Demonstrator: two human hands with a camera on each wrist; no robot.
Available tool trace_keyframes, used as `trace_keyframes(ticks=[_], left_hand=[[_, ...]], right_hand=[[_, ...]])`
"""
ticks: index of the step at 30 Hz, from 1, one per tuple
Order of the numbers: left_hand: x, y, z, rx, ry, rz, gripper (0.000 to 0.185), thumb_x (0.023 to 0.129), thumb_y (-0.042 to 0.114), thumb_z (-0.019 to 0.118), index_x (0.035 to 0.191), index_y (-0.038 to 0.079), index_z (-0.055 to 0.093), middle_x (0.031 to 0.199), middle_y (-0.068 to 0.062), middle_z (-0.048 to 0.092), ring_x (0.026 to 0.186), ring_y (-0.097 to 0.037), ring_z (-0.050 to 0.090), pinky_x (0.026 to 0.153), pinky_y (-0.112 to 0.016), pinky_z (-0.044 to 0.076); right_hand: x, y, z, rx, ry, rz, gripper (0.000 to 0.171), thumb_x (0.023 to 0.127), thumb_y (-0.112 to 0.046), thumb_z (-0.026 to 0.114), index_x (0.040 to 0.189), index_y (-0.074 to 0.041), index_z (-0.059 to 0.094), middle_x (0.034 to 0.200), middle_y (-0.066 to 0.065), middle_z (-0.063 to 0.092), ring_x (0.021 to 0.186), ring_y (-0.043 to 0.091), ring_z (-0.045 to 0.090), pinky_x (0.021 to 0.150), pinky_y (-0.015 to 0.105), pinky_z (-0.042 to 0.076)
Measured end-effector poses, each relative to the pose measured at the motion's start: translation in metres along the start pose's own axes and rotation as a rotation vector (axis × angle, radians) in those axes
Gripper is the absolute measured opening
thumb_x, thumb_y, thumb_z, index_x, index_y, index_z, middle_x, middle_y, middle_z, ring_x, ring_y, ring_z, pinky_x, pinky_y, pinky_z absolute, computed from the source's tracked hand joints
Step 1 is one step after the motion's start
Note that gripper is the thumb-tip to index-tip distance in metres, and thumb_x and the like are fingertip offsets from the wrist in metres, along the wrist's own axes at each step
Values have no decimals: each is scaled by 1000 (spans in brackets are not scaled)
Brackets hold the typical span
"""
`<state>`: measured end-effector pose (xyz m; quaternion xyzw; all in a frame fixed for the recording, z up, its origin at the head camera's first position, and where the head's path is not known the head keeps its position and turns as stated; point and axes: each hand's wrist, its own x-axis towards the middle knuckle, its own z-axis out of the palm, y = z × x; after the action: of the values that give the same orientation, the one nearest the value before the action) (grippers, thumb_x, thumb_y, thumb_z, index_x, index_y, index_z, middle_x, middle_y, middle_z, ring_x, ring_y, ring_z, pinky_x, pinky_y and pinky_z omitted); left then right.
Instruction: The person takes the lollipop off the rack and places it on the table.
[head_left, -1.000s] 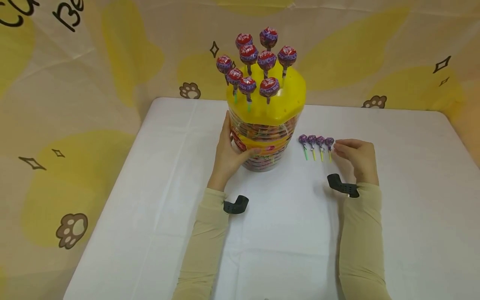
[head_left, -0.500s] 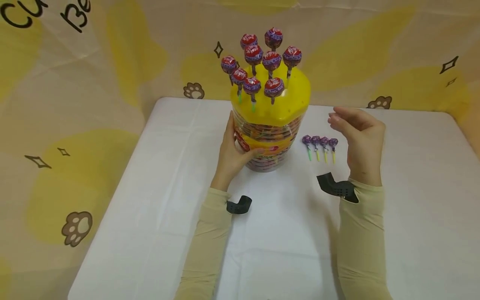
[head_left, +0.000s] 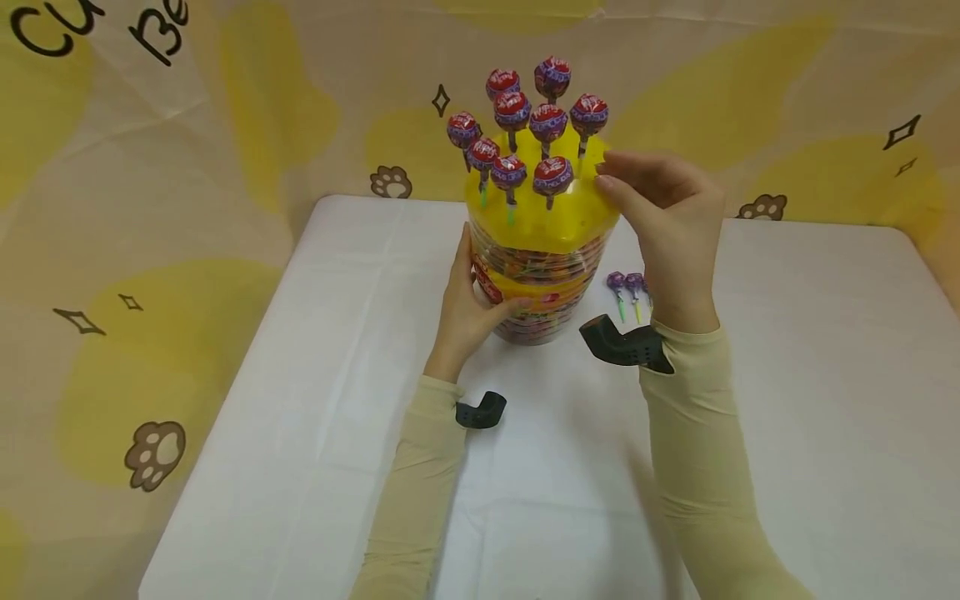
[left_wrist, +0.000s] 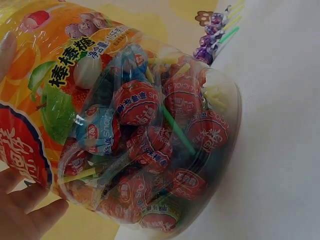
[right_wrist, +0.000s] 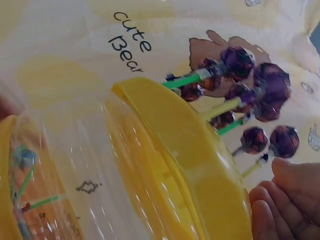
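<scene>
Lollipop jar [head_left: 542,275] in left grip [head_left: 467,312]

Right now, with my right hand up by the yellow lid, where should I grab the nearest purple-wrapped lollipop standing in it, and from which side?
Pinch the thin stick just under the wrapped head of the rightmost purple-wrapped lollipop, coming from the right, where the right hand is nearest. It stands upright in the yellow lid, with neighbours crowding its left. The left hand holds the clear plastic jar, so it probably won't tip.
</scene>
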<state>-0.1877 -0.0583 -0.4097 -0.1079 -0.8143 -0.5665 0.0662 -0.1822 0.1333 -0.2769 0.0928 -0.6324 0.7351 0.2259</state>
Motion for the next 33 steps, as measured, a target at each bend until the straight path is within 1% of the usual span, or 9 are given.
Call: trace_keyframes(ticks=[5, 9, 11, 15, 21, 26, 33], left_hand=[[0, 0, 1, -12, 11, 8, 109, 76, 24, 81, 153, 17, 5, 156, -6, 16, 141, -21, 21, 113, -41, 26], [1, 0, 1, -8, 9, 6, 108, 76, 24, 80, 153, 17, 4, 156, -5, 16, 141, -21, 21, 113, -40, 26], [1, 0, 1, -3, 7, 5, 109, 76, 24, 80, 153, 17, 4, 156, -6, 16, 141, -21, 21, 113, -40, 27], [0, 0, 1, 4, 6, 11, 109, 76, 23, 81, 153, 17, 3, 156, -7, 15, 141, -23, 21, 112, -41, 27], [0, 0, 0, 11, 8, 25, 110, 76, 22, 81, 153, 15, 3, 156, -8, 15, 140, -24, 21, 112, -42, 28], [0, 0, 0, 12, 9, 22, 109, 76, 22, 80, 153, 16, 3, 156, -8, 15, 140, -25, 21, 112, -42, 28], [-1, -1, 0, 4, 11, 15, 108, 77, 23, 80, 153, 17, 3, 156, -7, 15, 141, -23, 21, 112, -42, 27]], right_hand=[[3, -1, 11, -89, 12, -58, 18, 78, 0, 75, 96, 2, 73, 95, 12, 70, 86, 22, 66, 83, 27, 54], [4, 0, 16, -163, 31, -82, 18, 79, -2, 75, 97, 2, 73, 95, 10, 70, 88, 19, 66, 83, 27, 54], [5, 1, 18, -182, 34, -93, 18, 79, -2, 75, 96, 2, 73, 95, 10, 70, 87, 19, 67, 83, 27, 54], [6, 1, 21, -192, 36, -108, 17, 78, -2, 76, 94, 3, 72, 92, 10, 71, 84, 19, 67, 82, 27, 55], [8, 1, 24, -218, 50, -108, 14, 77, -1, 76, 90, 2, 72, 89, 10, 70, 82, 18, 66, 81, 27, 55], [10, 2, 24, -204, 60, -105, 10, 77, 0, 75, 87, 2, 72, 86, 9, 69, 81, 20, 65, 80, 27, 55], [11, 1, 24, -185, 67, -94, 9, 79, -2, 75, 87, 1, 72, 86, 9, 68, 82, 21, 64, 80, 26, 55]])
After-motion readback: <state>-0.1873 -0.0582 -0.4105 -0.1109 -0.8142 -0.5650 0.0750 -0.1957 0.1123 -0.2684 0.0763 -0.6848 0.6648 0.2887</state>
